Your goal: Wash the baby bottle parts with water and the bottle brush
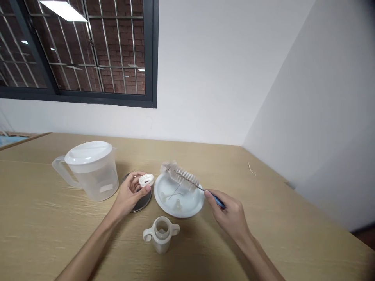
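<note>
My left hand grips a small white threaded ring cap between thumb and fingers, held above a dark round plate. In my right hand is a bottle brush with a blue handle and pale bristles. Its bristle head points left over a white bowl. Inside the bowl are liquid and a few small translucent pieces, whose kind I cannot make out. Nearer to me, a two-handled baby bottle stands upright with its mouth uncovered.
A translucent lidded pitcher stands at the left of the wooden table. On the right lies a thin pale strip. A white wall and a barred window are behind the table.
</note>
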{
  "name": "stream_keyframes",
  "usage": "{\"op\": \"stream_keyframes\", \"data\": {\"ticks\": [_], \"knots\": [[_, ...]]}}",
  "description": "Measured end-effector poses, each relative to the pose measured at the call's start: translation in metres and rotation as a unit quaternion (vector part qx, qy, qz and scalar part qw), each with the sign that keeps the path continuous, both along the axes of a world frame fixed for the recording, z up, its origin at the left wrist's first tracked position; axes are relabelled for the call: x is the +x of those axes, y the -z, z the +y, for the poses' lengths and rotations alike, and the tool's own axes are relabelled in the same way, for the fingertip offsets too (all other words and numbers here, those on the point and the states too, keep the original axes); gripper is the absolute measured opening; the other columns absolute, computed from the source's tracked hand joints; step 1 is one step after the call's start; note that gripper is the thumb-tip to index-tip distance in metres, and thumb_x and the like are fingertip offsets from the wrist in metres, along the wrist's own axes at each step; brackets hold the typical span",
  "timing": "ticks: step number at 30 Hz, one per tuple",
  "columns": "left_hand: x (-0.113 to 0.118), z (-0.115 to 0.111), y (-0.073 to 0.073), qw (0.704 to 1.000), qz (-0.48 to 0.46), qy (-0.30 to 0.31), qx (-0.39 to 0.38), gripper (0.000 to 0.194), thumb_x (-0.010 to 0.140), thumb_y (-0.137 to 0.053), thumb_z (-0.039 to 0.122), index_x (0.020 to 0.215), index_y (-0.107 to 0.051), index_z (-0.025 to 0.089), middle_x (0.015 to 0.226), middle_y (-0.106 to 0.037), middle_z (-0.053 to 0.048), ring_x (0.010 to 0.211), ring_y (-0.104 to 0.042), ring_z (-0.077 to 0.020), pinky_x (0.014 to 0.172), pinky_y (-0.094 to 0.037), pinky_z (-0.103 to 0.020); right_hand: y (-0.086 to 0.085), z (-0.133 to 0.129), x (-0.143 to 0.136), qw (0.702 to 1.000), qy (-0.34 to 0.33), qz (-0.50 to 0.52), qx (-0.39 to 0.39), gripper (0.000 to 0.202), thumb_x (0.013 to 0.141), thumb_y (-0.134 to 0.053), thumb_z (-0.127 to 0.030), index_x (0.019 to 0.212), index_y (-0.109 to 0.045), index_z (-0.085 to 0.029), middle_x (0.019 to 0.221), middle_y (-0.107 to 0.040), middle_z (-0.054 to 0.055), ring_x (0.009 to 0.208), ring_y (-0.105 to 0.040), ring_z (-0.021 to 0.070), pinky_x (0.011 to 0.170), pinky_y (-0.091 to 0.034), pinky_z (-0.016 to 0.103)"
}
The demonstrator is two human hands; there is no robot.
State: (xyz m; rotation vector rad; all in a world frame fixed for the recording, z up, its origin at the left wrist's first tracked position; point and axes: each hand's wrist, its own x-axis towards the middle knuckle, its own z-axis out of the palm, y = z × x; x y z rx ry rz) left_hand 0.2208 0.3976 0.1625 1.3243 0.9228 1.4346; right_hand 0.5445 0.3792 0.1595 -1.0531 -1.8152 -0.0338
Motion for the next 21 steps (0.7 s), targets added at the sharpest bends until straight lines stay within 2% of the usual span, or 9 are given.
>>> {"op": "stream_keyframes", "data": {"ticks": [6,10,16,21], "knots": [[0.0032,-0.0043,-0.0030,0.999,-0.008,0.014,-0.034,0.048,0.069,-0.087,0.028,0.109,-0.061,0.019,0.115,-0.069,-0.007,0.108,-0.063,-0.0178,0.096,-0.048,-0.027,-0.0028,-0.0053,-0.0071,0.998,-0.051,0.011,0.017,0.011,0.094,-0.061,-0.021,0.096,-0.071,-0.018,0.084,-0.075,0.003,0.061,-0.065,0.0120,0.055,-0.049,0.022],[0.0053,-0.0062,-0.0032,0.998,-0.027,0.026,-0.046,0.048,0.066,-0.088,0.026,0.107,-0.062,0.019,0.112,-0.070,-0.006,0.107,-0.065,-0.0176,0.094,-0.049,-0.026,0.0013,-0.0028,-0.0057,0.998,-0.060,-0.020,0.027,0.010,0.094,-0.061,-0.020,0.097,-0.070,-0.017,0.085,-0.075,0.003,0.061,-0.065,0.0123,0.054,-0.048,0.022],[0.0054,-0.0058,-0.0024,0.998,-0.035,0.051,-0.032,0.056,0.071,-0.085,0.026,0.121,-0.061,0.020,0.117,-0.068,-0.008,0.111,-0.063,-0.0202,0.093,-0.050,-0.027,-0.0013,-0.0016,-0.0035,0.999,-0.029,0.006,0.033,0.009,0.094,-0.062,-0.020,0.096,-0.071,-0.017,0.086,-0.075,0.004,0.065,-0.067,0.0136,0.057,-0.050,0.023],[0.0035,-0.0011,-0.0001,0.997,-0.034,0.071,-0.003,0.054,0.071,-0.085,0.024,0.121,-0.063,0.021,0.124,-0.065,-0.010,0.112,-0.061,-0.0206,0.096,-0.049,-0.030,-0.0004,-0.0037,-0.0049,0.997,-0.067,-0.001,0.029,0.011,0.094,-0.061,-0.019,0.099,-0.070,-0.017,0.086,-0.075,0.003,0.060,-0.064,0.0114,0.053,-0.048,0.022]]}}
